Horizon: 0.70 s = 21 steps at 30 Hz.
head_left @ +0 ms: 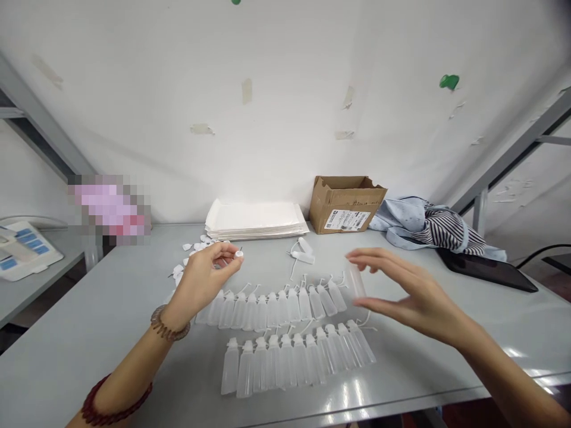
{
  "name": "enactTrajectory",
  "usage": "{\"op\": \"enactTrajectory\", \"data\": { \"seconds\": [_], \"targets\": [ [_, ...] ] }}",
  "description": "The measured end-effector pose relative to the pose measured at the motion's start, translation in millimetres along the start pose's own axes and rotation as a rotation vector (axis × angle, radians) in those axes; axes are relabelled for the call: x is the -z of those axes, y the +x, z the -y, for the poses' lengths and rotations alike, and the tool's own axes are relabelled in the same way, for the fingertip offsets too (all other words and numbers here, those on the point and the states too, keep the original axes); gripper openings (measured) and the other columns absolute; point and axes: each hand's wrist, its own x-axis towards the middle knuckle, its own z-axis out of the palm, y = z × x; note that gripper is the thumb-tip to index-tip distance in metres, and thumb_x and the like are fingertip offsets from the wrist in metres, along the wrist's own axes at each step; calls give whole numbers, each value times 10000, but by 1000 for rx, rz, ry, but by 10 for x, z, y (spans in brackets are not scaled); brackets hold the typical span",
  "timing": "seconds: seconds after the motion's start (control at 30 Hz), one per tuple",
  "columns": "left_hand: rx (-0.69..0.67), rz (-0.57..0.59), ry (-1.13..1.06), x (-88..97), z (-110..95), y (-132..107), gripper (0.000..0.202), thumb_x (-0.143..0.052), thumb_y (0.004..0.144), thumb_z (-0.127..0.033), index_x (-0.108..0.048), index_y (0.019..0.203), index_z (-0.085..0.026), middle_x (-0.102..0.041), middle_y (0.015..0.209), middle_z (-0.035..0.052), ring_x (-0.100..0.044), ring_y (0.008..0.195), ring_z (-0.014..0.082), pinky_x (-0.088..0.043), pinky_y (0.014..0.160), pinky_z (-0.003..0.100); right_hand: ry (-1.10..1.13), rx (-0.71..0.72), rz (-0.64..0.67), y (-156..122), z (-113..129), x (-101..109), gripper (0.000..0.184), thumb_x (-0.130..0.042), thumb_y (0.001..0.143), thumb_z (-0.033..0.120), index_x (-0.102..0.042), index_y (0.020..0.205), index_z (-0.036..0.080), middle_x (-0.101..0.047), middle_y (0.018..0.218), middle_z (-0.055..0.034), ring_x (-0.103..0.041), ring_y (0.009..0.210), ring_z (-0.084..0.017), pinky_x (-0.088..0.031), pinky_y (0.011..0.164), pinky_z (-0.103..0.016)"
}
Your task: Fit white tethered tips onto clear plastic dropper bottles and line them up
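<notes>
Left hand (pixel 206 270): closed at the fingertips, thumb and index finger pinching a small white cap (pixel 239 254) above the table (pixel 107 333)
Right hand (pixel 401 288): fingers and thumb spread in a wide curve around a blurred bottle (pixel 357 282); whether the grip is firm, I cannot tell
Blurred bottle: between fingertips and thumb, just beside the right end of the back row
Back row (pixel 272 312): translucent bottles lying side by side, thin white stems at their necks
Front row (pixel 261 367): more such bottles, nearer the person, in a slightly curved line
Loose bottles (pixel 303 257): two, apart from the rows, near the cardboard box
White pieces (pixel 178 272): scattered behind and left of the left hand
Cardboard box (pixel 345 208): upright against the wall, right of a white stack (pixel 256 219)
Cloth (pixel 428 226): bunched at right, partly over a dark tablet-like slab (pixel 488 271)
</notes>
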Motion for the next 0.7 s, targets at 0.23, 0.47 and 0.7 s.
{"op": "enactTrajectory", "data": {
  "seconds": [0.23, 0.47, 0.7],
  "targets": [
    [54, 146, -386, -90, -101, -110, 255, -658, 745, -433, -643, 857, -205, -657, 930, 34, -598, 845, 199, -473, 685, 279, 240, 167, -170, 570, 117, -614, 400, -629, 842, 283, -501, 1221, 261, -541, 1238, -100, -618, 893, -185, -583, 733, -354],
    [178, 199, -836, -228, -238, -229, 293, -718, 731, -340, -650, 992, -226, -645, 922, 20, -567, 823, 142, -457, 818, 281, 375, 187, -156, 428, 213, -981, 479, -639, 828, 194, -460, 1268, 250, -535, 1286, -119, -581, 1067, -218, -586, 735, -330],
    [329, 277, -1000, -310, -254, -306, 161, -706, 760, -303, -667, 873, -194, -642, 851, 21, -583, 864, 159, -435, 911, 325, 396, 217, -71, 292, 330, -914, 498, -618, 843, 183, -422, 1293, 265, -522, 1336, -120, -551, 1160, -230, -580, 763, -327]
  ]
}}
